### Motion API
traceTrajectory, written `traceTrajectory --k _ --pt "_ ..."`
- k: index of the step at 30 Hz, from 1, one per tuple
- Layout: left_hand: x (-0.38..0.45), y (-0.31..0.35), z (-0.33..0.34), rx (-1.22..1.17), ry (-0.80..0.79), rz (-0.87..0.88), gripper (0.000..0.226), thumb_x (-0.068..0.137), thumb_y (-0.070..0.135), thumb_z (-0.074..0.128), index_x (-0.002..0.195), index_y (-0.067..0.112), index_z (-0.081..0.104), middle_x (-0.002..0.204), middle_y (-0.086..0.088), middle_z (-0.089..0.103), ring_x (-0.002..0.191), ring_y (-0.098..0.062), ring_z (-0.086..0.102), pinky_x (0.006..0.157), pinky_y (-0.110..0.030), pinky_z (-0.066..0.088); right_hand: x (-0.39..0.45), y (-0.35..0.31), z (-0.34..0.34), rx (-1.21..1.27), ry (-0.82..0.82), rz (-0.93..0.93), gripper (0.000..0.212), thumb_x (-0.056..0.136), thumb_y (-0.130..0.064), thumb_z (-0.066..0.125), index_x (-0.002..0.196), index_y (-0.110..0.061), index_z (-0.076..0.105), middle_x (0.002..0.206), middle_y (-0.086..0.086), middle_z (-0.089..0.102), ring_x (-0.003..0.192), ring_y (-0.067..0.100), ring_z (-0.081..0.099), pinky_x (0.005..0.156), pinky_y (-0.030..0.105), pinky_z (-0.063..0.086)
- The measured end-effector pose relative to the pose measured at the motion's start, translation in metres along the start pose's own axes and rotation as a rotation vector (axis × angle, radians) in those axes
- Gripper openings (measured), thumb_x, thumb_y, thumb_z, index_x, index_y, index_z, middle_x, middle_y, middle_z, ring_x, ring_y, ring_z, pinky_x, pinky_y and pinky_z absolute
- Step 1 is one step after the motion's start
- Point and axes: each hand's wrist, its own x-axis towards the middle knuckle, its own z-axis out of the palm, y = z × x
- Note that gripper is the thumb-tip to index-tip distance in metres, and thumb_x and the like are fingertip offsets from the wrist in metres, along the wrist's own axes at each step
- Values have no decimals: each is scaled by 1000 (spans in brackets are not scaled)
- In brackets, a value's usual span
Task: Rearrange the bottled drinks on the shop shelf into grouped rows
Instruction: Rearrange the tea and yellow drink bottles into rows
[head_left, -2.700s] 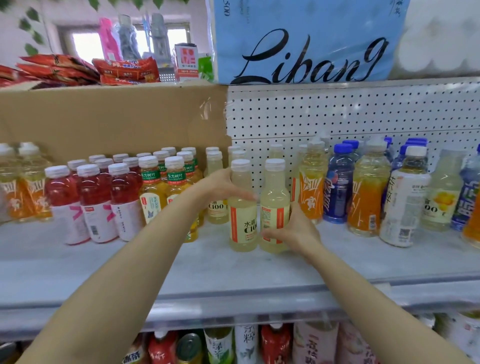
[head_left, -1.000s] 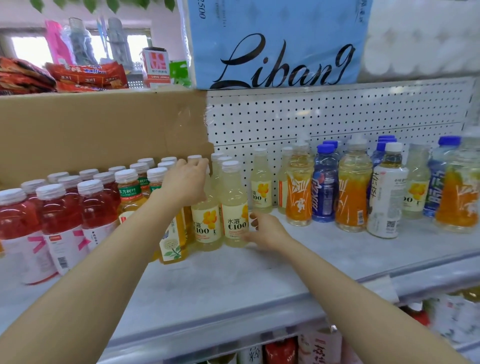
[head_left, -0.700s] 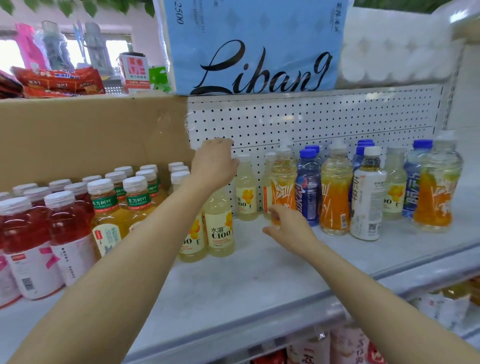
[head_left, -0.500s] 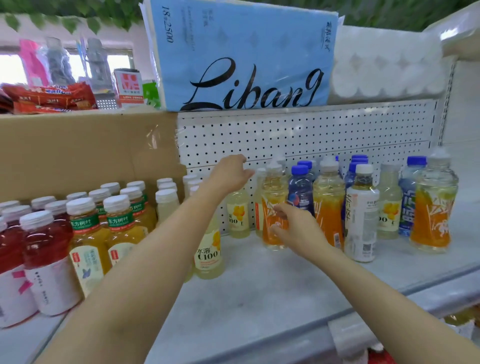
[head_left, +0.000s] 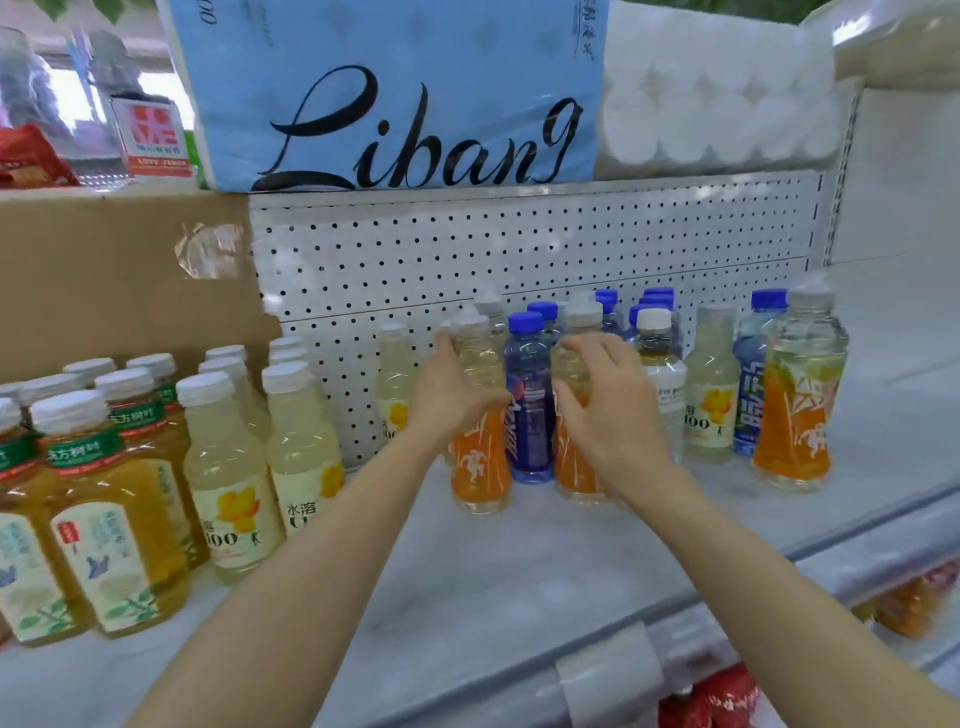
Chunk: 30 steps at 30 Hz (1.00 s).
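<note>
My left hand (head_left: 448, 391) curled round one orange bottle (head_left: 479, 457), and my right hand (head_left: 605, 410) gripped a second orange bottle (head_left: 574, 457) just beside it. A blue bottle (head_left: 530, 410) stood upright between the two. Both orange bottles stood on the shelf (head_left: 519, 582), with pale yellow bottles (head_left: 228, 467) grouped well to the left.

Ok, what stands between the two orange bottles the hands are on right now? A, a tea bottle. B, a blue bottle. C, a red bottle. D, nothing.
B: a blue bottle with a blue cap stands between the orange bottle under the left hand and the one under the right hand.
</note>
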Motion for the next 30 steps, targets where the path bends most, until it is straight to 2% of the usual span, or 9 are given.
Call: traceTrajectory --k 3,5,8,11,13,16,19,24,30 --pt "-18 1 -12 -5 -8 20 81 65 21 91 128 24 40 113 6 60 99 -16 61 80 -36 55 27 -6 -5 -260 -89 -39 64 90 -23 64 143 -5 35 149 17 32 139 34 26 116 41 26" --pt "-29 1 -22 -14 -17 10 75 67 19 90 119 28 36 106 9 57 94 -13 59 70 -29 50 48 -10 0 -437 -193 0 77 93 -28 60 150 -1 15 154 25 19 141 39 20 117 43 22" --pt "-38 -2 -30 -29 5 9 72 72 17 88 116 32 33 97 12 56 80 -3 57 57 -20 42 76 -9 15 -435 -297 145 83 92 -26 60 150 1 6 145 30 28 128 41 41 101 43 43" --pt "-44 -11 -25 -74 65 -60 77 73 23 87 130 28 37 107 11 58 85 -4 61 61 -21 47 82 -7 25 -359 -254 201 66 91 -21 61 141 0 23 131 23 39 106 35 59 80 38 55" --pt "-51 -21 -13 -151 39 -172 86 71 29 89 139 26 36 119 9 59 100 -17 64 75 -34 55 74 -7 28 -263 -177 173 60 91 -21 62 136 -4 27 127 20 44 101 31 60 75 35 55" --pt "-62 -35 5 -221 -19 -318 84 64 27 93 133 24 44 121 0 64 111 -25 63 95 -50 52 51 -9 35 0 -179 185 70 87 -38 67 138 -8 28 131 16 45 114 29 54 89 39 52" --pt "-69 -37 10 -235 6 -366 80 69 18 90 133 21 42 117 -1 61 106 -23 58 92 -44 48 27 -8 44 172 -287 229 84 77 -50 73 137 -10 29 134 12 45 120 27 48 94 36 47" --pt "-85 -35 1 -207 40 -387 80 71 22 88 134 22 38 122 -4 60 111 -28 59 94 -47 50 3 -11 47 242 -254 103 81 75 -38 79 135 -15 29 133 7 43 121 22 47 100 37 46" --pt "-133 -32 -27 -265 99 -261 64 76 20 85 127 22 47 110 2 65 99 -15 64 79 -33 51 -21 -26 23 860 -235 343 73 77 -45 76 133 -27 33 123 -7 56 108 15 61 95 44 52"
